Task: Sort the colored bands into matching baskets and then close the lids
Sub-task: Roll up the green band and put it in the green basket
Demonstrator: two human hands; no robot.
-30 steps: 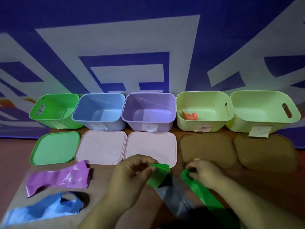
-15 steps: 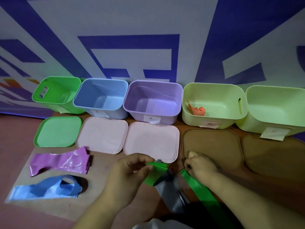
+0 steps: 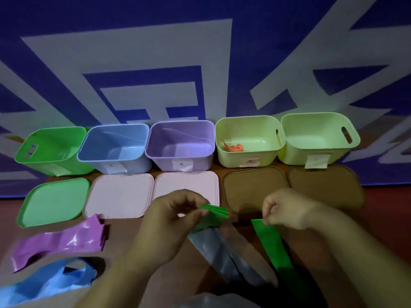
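A person's left hand [image 3: 173, 221] is pinching a folded green band [image 3: 214, 215] between thumb and curled fingers, just below frame centre. The right hand [image 3: 287, 210], at 4 o'clock, is making a loose fist and nipping the top end of a green strip [image 3: 273, 245], which is trailing toward 5 o'clock and blurring into shadow. Whether the two green pieces are joining cannot be told. A grey band [image 3: 224, 254] is lying under both hands, partly covered. At 8 o'clock a purple band [image 3: 60, 241] and a blue band [image 3: 51, 281] are lying flat, the blue one running off frame. The basket labels are too blurred to read.

A brown table [image 3: 124, 241] is carrying five open baskets from 9 to 3 o'clock: green basket [image 3: 51, 150], blue basket [image 3: 115, 150], purple basket [image 3: 180, 143], near pale basket [image 3: 249, 134] holding an orange band [image 3: 233, 148], and far pale basket [image 3: 318, 134]. In front are lying a green lid [image 3: 53, 201], two pink lids [image 3: 120, 194] and two brown lids [image 3: 251, 185]. A blue and white backdrop [image 3: 155, 63] is filling the wall behind
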